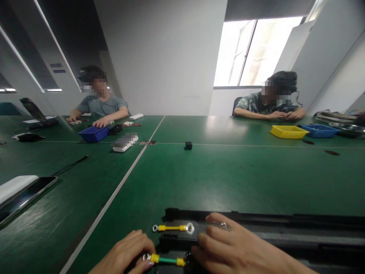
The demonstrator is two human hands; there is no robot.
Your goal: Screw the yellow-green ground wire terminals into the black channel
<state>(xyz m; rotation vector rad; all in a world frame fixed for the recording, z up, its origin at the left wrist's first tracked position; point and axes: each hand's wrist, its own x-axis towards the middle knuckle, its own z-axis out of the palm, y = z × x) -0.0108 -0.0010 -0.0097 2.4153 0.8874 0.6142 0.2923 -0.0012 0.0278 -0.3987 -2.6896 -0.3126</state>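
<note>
My left hand (129, 253) is closed at the bottom of the view, thumb and fingertips at the ring terminal of a short green-and-yellow ground wire (167, 260). The wire's other end meets a dark round part beside the fingers of my right hand (228, 243). That hand is curled over a long black rail (273, 220); what its fingertips grip is hidden. Something small, shiny and metallic shows at the right forefinger. Just above, a yellow ground wire (172, 228) with ring terminals lies across the rail's left end, its right ring over a round metal fitting.
A phone (28, 198) lies on the green table (245, 175) at left, beside a white slab. Farther off are a blue bin (94, 134), a small black cube (188, 145), a yellow tray (288, 132) and a blue tray (319, 131). Two people sit across the table.
</note>
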